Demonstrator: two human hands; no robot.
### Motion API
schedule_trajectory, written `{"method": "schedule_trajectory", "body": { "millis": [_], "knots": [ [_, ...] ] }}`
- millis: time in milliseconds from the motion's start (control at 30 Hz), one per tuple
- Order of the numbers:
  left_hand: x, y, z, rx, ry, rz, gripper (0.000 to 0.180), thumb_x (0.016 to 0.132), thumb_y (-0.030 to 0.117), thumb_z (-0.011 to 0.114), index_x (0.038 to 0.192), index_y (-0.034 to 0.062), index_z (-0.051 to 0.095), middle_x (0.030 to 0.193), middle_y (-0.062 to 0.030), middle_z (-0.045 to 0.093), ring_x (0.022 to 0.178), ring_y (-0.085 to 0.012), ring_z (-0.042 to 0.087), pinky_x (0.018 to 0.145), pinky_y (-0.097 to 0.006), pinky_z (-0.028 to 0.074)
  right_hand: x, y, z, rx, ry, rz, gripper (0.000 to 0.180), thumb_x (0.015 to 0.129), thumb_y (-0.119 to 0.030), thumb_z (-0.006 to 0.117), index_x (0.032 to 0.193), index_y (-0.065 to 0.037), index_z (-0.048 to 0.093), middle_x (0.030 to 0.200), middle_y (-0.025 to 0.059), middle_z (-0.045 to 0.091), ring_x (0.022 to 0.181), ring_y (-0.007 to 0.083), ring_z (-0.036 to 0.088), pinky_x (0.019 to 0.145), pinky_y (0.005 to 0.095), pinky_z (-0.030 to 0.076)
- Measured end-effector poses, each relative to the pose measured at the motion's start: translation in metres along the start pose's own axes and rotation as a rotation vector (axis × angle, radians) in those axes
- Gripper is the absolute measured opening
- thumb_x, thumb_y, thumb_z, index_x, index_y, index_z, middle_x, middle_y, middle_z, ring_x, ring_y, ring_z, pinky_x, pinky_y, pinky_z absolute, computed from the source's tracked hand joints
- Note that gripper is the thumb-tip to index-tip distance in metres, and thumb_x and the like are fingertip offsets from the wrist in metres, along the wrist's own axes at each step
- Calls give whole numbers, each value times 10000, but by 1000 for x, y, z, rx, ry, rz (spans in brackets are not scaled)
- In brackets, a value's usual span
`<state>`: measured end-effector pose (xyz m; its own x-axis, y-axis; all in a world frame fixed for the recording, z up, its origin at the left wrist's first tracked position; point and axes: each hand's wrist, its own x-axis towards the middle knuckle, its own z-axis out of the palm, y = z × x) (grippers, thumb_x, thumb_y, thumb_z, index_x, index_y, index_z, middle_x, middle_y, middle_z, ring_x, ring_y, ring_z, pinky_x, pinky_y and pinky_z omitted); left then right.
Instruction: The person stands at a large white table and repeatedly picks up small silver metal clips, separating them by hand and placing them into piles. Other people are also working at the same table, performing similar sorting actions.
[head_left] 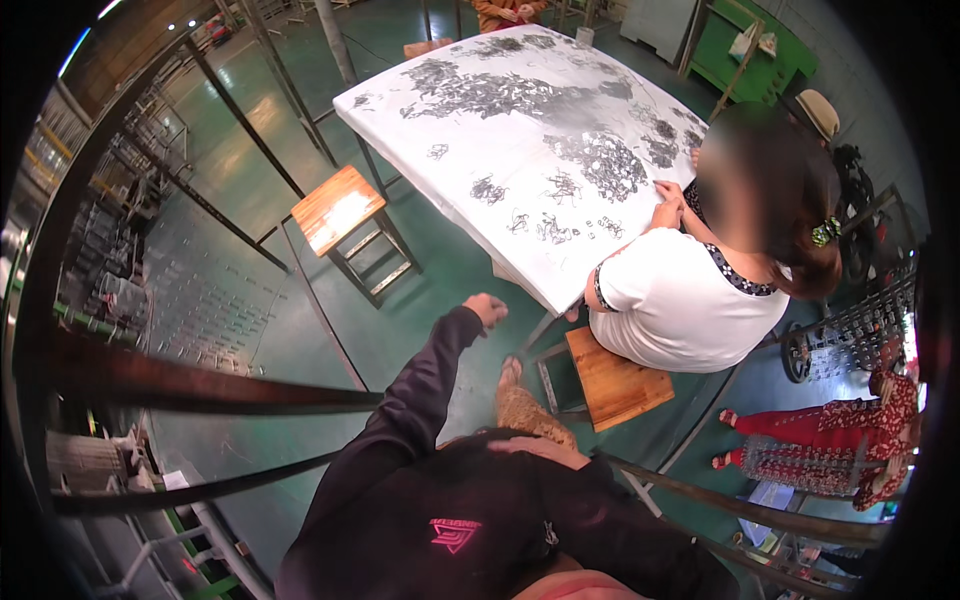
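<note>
My left hand (487, 311) reaches forward over the green floor, in front of the table's near corner. Its fingers are loosely bent and somewhat apart, and nothing shows in them. My right hand (542, 451) lies across the front of my dark jacket (400, 500), with its fingers stretched out and no object visible in it. Ahead stands a table with a white cover (470, 200), apart from both hands. Dark small pieces (490, 95) are spread over it in heaps, with a denser pile (610, 165) near the right side and several loose dark loops (553, 228) closer to me.
A wooden stool (340, 208) stands left of the table. A person in a white top (680, 295) sits on another stool (620, 380) at the right. Another person in red (840, 430) is farther right. Dark metal bars (200, 385) cross the left side.
</note>
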<state>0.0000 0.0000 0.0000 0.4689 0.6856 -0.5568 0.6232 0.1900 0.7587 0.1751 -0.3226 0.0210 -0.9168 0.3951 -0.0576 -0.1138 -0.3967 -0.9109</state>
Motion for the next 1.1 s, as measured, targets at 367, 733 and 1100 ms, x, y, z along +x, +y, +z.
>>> {"method": "schedule_trajectory", "body": {
  "millis": [367,733,1100],
  "knots": [
    [49,-8,-134,-237,27,-366,436,943,207,549,1186,-151,503,1084,-233,616,706,-336,696,488,-399,604,54,-177,-177,-163,268,3,559,1004,-118,408,1514,-130,179,1458,115,380,1276,220,468,1071,317,348],
    [150,26,-252,-25,370,-259,414,857,225,654,1211,23,583,995,-143,622,635,-231,665,522,-374,591,58,-184,-278,103,1242,-364,330,947,-60,429,1248,-3,551,578,10,522,548,105,510,657,245,489],
    [350,87,-496,371,721,311,221,699,128,787,866,33,678,789,-62,698,741,-158,680,681,-296,551,175,-264,-421,211,1576,-875,597,1029,-477,208,536,-142,238,429,-16,207,394,103,144,468,263,182]
  ]
}}
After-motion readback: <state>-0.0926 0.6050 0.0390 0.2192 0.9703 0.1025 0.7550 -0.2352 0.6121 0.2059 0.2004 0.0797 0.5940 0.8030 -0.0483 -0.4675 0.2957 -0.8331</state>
